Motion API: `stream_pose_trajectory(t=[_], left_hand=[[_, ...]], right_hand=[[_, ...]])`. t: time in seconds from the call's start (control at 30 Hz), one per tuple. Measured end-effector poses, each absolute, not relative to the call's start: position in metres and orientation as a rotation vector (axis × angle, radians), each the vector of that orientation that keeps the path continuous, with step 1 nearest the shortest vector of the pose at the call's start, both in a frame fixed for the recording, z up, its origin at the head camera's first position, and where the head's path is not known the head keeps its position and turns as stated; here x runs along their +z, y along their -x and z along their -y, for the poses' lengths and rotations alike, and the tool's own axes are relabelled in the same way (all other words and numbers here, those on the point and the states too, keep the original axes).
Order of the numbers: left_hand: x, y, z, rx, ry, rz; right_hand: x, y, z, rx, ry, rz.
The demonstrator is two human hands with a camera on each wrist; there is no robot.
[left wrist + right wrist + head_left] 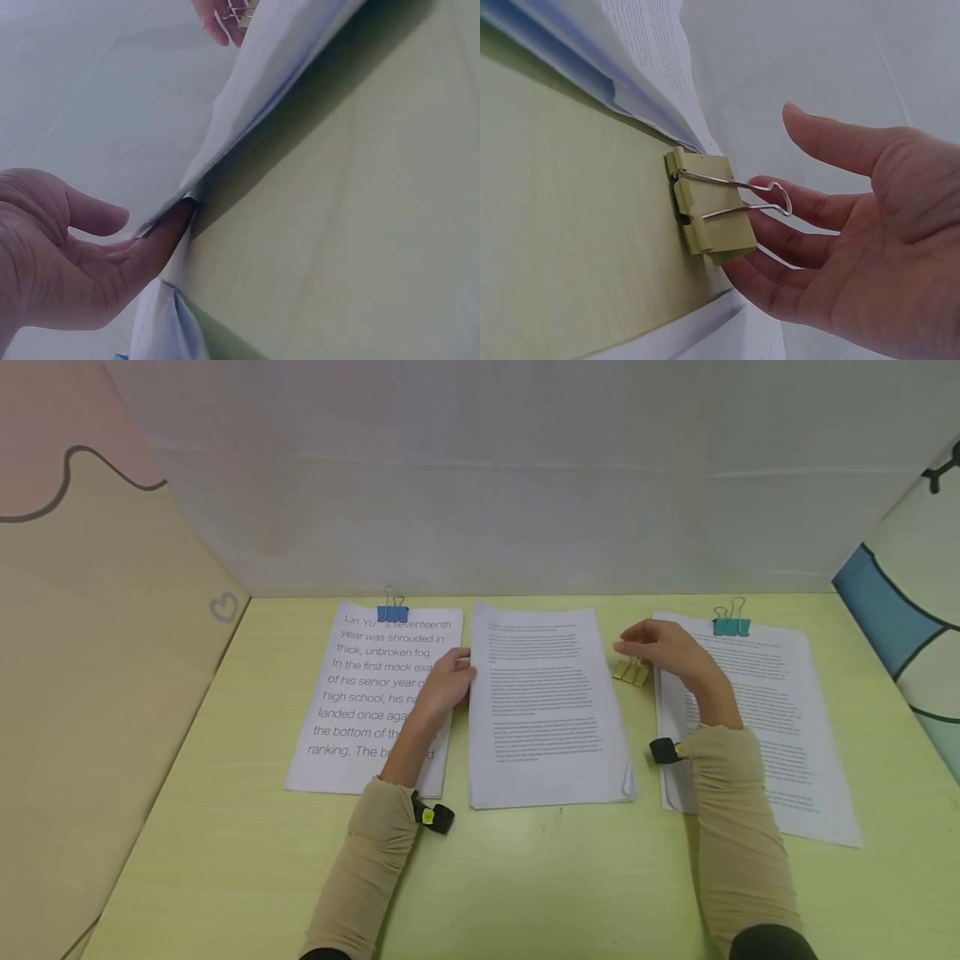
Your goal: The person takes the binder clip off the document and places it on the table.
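Observation:
A middle stack of printed paper (551, 710) lies without a clip on it. At its left edge is my left hand (447, 681); in the left wrist view the fingertips reach under the sheets' edge, while the thumb (101, 216) stands apart above. My right hand (667, 647) is over a gold binder clip (631, 672) between the middle and right stacks. The right wrist view shows the yellowish clip (712, 202) standing on the table with its wire handles toward the palm. Fingers (802, 206) extend around its far side, and the thumb is held away from it.
A left stack with large print (360, 693) carries a blue binder clip (392, 613) at its top. On the right stack (780, 735), a teal binder clip (731, 626) holds the top edge. A pale wall (510, 527) rises behind the light yellow table (555, 885).

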State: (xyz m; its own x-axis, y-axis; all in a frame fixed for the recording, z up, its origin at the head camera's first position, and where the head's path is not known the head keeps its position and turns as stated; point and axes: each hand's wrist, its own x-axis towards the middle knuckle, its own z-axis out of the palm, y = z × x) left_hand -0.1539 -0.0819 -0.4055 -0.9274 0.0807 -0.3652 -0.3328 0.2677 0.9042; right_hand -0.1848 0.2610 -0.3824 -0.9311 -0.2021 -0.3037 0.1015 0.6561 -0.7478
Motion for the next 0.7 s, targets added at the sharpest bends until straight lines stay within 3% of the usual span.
stream_pose_trajectory(t=[0.7], left_hand=[[-0.363, 0.146, 0.125, 1.688, 0.198, -2.561]], right_hand=[[-0.337, 0.164, -0.22, -1.376, 0.2, -2.756]])
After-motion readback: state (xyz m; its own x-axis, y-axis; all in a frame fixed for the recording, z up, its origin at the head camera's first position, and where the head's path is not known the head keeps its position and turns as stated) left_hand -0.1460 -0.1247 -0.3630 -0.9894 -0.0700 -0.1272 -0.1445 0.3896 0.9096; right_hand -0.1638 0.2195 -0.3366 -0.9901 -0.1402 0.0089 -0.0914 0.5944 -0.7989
